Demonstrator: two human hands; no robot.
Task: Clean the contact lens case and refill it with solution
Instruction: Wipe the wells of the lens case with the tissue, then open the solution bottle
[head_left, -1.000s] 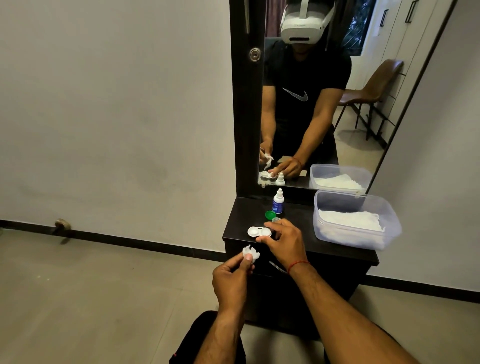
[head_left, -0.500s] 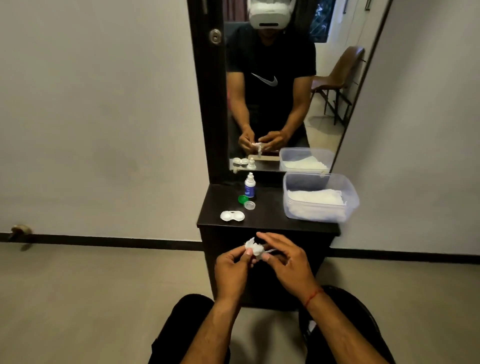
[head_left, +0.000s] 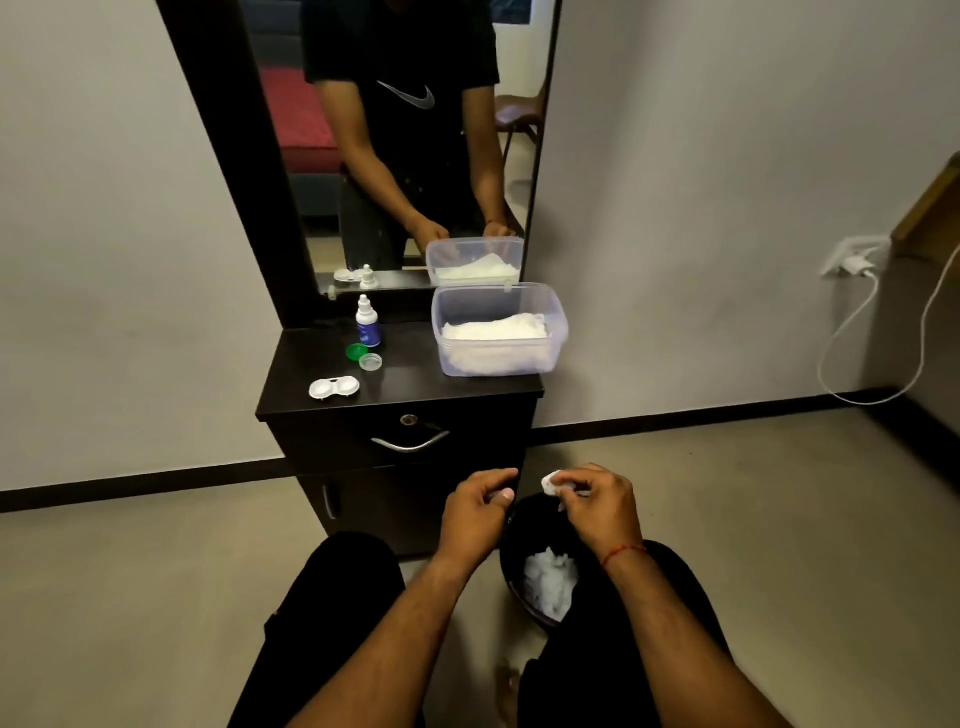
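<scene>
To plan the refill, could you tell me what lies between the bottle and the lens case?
The head view shows a green cap and a clear cap between the bottle and the case.

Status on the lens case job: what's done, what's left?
Done: the lens case lies open on the dresser, with the green cap and clear cap off, and wiping looks finished. In hand: the right hand pinches a tissue wad over the bin, which already holds tissue. Left: refill from the solution bottle and recap.
</scene>
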